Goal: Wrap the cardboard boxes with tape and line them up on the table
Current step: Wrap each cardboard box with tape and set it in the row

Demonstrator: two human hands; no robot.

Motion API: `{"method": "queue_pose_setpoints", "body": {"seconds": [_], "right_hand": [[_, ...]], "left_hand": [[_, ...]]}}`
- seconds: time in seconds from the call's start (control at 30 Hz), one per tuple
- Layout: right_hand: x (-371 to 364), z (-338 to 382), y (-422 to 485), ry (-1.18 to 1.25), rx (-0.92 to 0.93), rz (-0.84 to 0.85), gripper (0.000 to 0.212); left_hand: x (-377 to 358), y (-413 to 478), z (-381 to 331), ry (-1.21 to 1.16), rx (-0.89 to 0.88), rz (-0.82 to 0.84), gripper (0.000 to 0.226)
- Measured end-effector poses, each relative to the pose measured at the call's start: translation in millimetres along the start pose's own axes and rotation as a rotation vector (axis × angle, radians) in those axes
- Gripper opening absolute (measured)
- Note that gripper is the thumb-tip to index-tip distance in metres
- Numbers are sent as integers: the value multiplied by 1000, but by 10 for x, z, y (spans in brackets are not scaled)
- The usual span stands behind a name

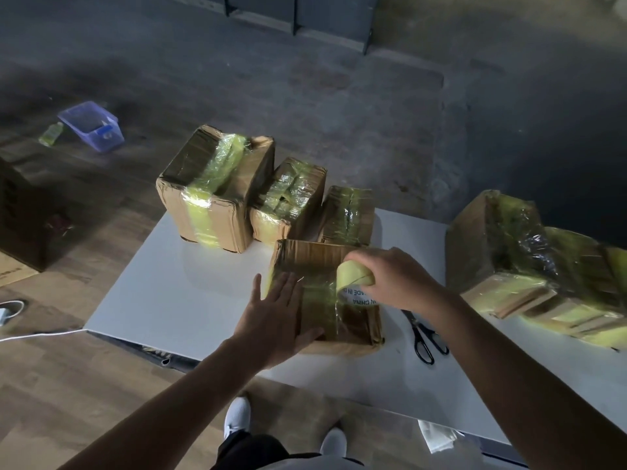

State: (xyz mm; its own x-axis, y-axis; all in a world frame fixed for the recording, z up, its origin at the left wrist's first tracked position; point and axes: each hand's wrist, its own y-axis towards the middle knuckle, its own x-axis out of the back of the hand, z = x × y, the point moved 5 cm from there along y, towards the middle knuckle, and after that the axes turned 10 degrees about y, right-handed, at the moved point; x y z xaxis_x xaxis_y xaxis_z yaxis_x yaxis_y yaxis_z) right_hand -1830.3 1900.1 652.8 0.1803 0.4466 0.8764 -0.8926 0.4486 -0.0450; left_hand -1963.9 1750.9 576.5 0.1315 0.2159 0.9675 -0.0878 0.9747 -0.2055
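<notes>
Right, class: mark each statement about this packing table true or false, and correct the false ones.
1. The right hand holds the roll of yellow tape. True.
2. The left hand grips the scissors. False: it lies flat on the cardboard box; the scissors lie on the table, right of that box.
3. Three taped boxes stand along the table's far edge. True.
4. The blue plastic bin stands on the table. False: it is on the floor.
</notes>
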Motion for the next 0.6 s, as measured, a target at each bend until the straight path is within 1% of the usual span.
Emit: {"method": "queue_pose_setpoints", "body": {"seconds": [0.07, 0.13, 0.27, 0.37, 0.43, 0.6], "right_hand": [[-52, 46, 11, 20, 21, -22, 49], [-67, 18, 3, 65, 21, -48, 50], [-149, -114, -94, 285, -52, 3, 60], [-168, -202, -178, 381, -102, 9, 59], [-74, -257, -194, 368, -116, -22, 56], [157, -331, -231, 156, -83, -79, 54]], "left_hand": [[85, 54, -163, -90, -18, -73, 105], [63, 101, -252, -157, -27, -68, 108], [-64, 144, -262, -132, -55, -42, 118], [-101, 137, -280, -113, -85, -24, 125], [-102, 136, -267, -78, -94, -33, 125], [-66, 125, -256, -75, -95, -41, 123]]}}
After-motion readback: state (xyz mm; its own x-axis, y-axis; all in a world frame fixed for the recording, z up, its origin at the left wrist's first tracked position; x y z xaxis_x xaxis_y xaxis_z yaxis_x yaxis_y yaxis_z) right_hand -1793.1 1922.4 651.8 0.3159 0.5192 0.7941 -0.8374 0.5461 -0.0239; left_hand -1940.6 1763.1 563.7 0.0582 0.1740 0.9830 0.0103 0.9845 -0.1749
